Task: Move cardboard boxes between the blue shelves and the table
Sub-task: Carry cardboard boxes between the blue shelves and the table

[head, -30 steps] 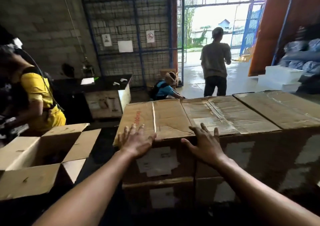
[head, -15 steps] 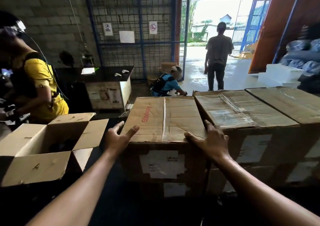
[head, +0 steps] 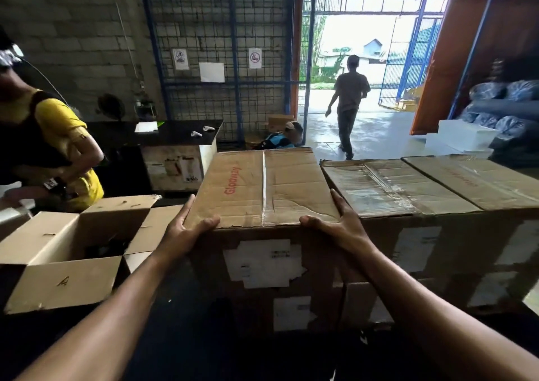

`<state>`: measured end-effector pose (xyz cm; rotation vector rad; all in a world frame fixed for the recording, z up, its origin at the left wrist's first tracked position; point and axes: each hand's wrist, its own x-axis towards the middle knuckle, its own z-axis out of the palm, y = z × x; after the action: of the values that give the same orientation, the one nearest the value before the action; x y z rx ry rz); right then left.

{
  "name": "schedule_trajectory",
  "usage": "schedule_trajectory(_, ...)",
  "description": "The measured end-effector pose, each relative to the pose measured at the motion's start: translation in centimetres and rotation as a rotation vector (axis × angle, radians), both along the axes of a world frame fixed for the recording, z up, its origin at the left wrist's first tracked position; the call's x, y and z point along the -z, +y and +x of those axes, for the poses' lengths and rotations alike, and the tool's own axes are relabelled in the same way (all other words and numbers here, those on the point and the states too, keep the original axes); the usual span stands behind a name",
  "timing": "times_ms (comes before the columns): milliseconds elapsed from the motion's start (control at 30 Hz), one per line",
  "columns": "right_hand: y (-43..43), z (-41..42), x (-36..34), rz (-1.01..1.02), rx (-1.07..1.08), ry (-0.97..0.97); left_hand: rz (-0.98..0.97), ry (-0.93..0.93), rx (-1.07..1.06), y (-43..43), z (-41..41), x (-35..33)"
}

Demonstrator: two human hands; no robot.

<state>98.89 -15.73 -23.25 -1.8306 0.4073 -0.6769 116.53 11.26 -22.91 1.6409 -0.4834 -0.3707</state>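
left grip [head: 186,230], right grip [head: 342,227]: clasping taped box [head: 262,188] sides, thumbs over top edge | surface: dark bench [head: 189,339], open box [head: 58,281] at left | room: block wall [head: 73,30], blue mesh [head: 218,15], open doorway [head: 364,39]

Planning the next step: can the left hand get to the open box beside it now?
Probably yes, once freed: the left hand grips the Glodway box; the open box lies just beside it, nothing between.

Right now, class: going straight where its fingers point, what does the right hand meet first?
Likely the taped box beside it: the right hand points along the gap by the Glodway box. Depth unclear.
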Motion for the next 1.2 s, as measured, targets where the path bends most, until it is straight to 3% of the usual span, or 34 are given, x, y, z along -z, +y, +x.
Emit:
schedule_trajectory(300, -0.9, -8.8, -14.1, -0.056, 0.003, -0.313, -0.277, -0.197, 0.039, -2.4, -6.8, -13.3)
schedule_trajectory(500, -4.6, -26.1, -15.7, -0.160, 0.337, -0.337, -0.350, -0.225, 0.385, -13.9, -17.1, -15.1)
schedule_trajectory(667, -2.5, -42.4, -13.9, -0.164, 0.690, -0.315, -0.354, -0.185, 0.729, -23.7, -28.7, -13.7)
schedule_trajectory(933, 11.9, -57.8, -10.4, -0.161, 1.277, -0.294, -0.344, 0.041, 1.369, -27.9, -46.4, -10.3)
schedule_trajectory(1200, 37.0, -64.0, -9.3, -0.215, 1.895, -0.290, -0.313, 0.129, 1.975, -17.0, -63.8, -9.0)
